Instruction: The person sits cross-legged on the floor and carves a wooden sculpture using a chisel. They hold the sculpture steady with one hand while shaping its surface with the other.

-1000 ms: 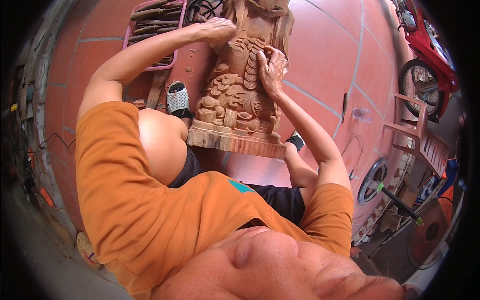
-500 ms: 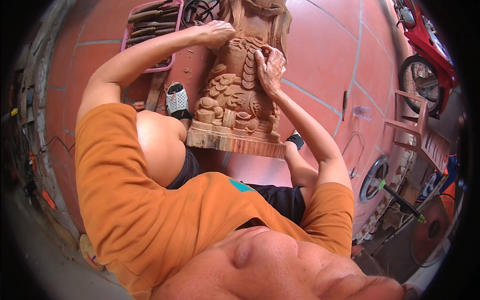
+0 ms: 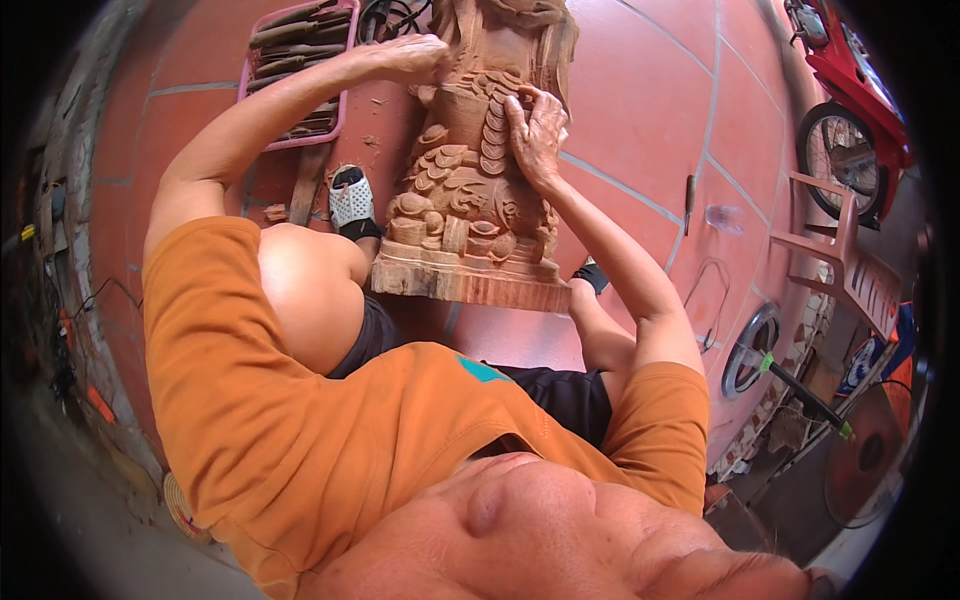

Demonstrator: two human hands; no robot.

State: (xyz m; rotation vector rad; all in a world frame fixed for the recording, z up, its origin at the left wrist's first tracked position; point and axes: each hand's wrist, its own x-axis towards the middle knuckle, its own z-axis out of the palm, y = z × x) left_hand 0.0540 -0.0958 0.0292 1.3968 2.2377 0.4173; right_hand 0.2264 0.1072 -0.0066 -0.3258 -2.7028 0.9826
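Observation:
Between my legs lies a carved wooden statue (image 3: pixel 470 195), its thick flat base turned toward me and its far end cut off by the upper edge. Coins, round shapes and folds stand out in relief on it. My left hand (image 3: pixel 418 58) is closed at the statue's left side, near the upper part; whatever its fingers hold is hidden. On the right side, my right hand (image 3: pixel 538 135) rests on the carving beside a row of overlapping coins, thumb and fingers apart, with no tool visible in it.
A pink basket (image 3: pixel 343 115) of long-handled tools stands at the far left, beside black cables (image 3: pixel 392 18). To the right, a thin tool (image 3: pixel 690 205) and a clear plastic cup (image 3: pixel 724 219) lie on red tiles. Farther right are a plastic chair (image 3: pixel 845 255) and a red motorbike (image 3: pixel 855 95).
My left hand has shifted slightly left along the statue's edge, still closed. My right hand stays on the same spot of the carving. The whole view has moved slightly.

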